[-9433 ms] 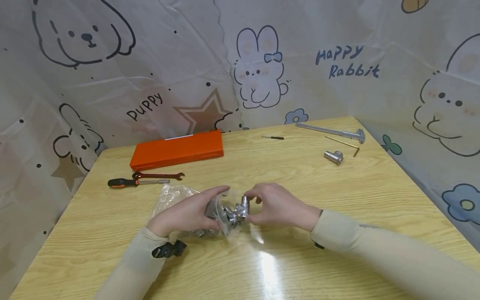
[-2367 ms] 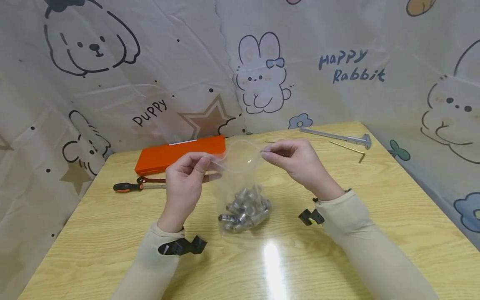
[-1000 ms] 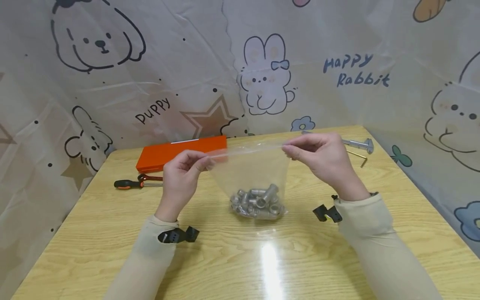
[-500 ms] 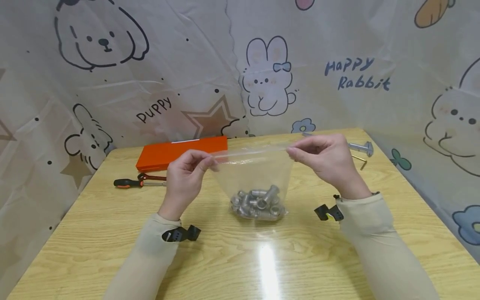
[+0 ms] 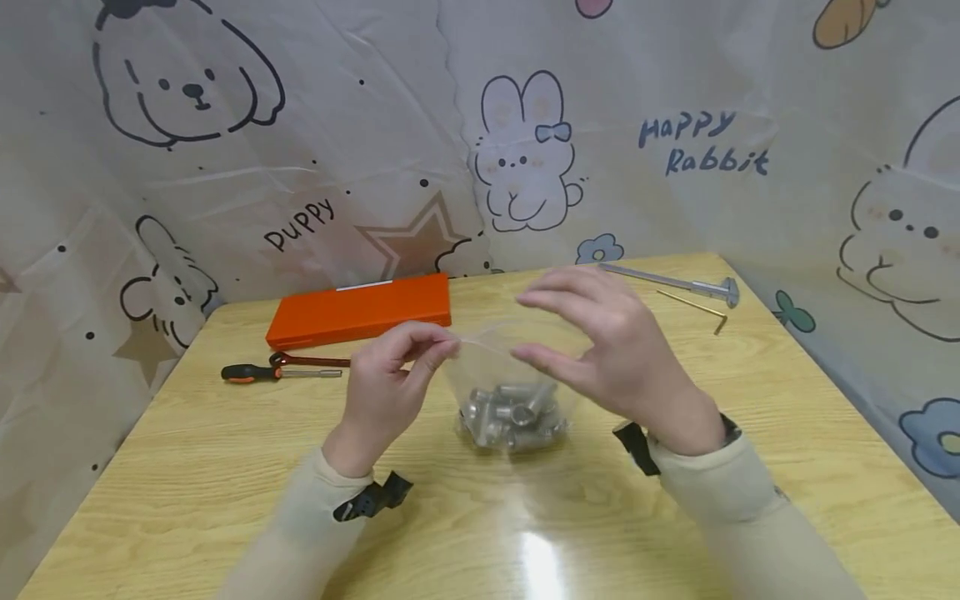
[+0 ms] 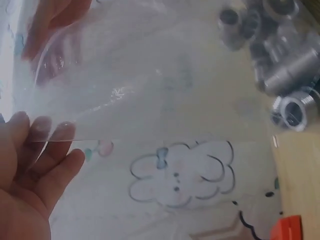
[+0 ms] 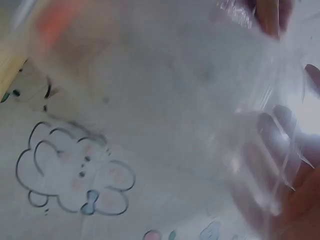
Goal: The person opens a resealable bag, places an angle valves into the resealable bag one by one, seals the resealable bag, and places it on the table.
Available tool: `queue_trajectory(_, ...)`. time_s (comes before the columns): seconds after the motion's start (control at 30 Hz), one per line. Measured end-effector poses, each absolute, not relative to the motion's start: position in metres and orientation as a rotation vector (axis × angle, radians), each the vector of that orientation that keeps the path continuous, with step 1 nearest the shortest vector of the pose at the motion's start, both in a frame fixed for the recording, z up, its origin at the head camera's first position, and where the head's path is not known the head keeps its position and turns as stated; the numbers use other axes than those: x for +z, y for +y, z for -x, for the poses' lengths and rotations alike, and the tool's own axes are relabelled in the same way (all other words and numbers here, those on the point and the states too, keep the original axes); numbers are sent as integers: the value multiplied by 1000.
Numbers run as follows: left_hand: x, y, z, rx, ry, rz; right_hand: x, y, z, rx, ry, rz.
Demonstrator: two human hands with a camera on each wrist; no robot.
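A clear zip bag stands on the table between the hands, with several silvery metal pipe fittings in its bottom. My left hand pinches the bag's upper left corner between thumb and fingers. At the right side of the bag's top, my right hand has its thumb and fingers spread wide apart. The left wrist view shows the fittings through the plastic. Close to the right wrist camera, the film fills much of the view, and the right fingers show through it.
Behind on the left lies a flat orange-red box. In front of it are a dark red wrench and a black-handled screwdriver. A caliper and a brass-coloured hex key lie at the back right.
Earlier the bag lay flat while a fitting lay at the back right; that spot is now bare. Since half a second ago the right hand has released the bag's corner and the stretched top has slackened.
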State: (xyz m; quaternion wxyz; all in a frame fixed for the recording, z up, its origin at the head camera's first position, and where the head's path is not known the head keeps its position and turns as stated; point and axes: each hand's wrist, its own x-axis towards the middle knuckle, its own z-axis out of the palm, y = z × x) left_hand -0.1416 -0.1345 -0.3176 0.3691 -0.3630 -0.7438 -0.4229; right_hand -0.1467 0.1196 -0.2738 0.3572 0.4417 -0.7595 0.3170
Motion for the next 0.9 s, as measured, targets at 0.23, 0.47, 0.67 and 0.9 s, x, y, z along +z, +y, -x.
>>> queue_trajectory(0.23,-314,-127,133,-1031,-1856,1058,-278,98,132,717,-1937,-1175)
queue_trajectory(0.47,-313,-129,134,-1120,-1844,1131,-281,96,138,834,-1982,-1200)
queue_trajectory(0.67,-312,-131,134,-1224,-1908,1151,-284,95,140,877,-2008,-1215)
queue_trajectory(0.9,-312,-131,133,-1183,-1942,1165,-286,93,139,925,-2018,-1215)
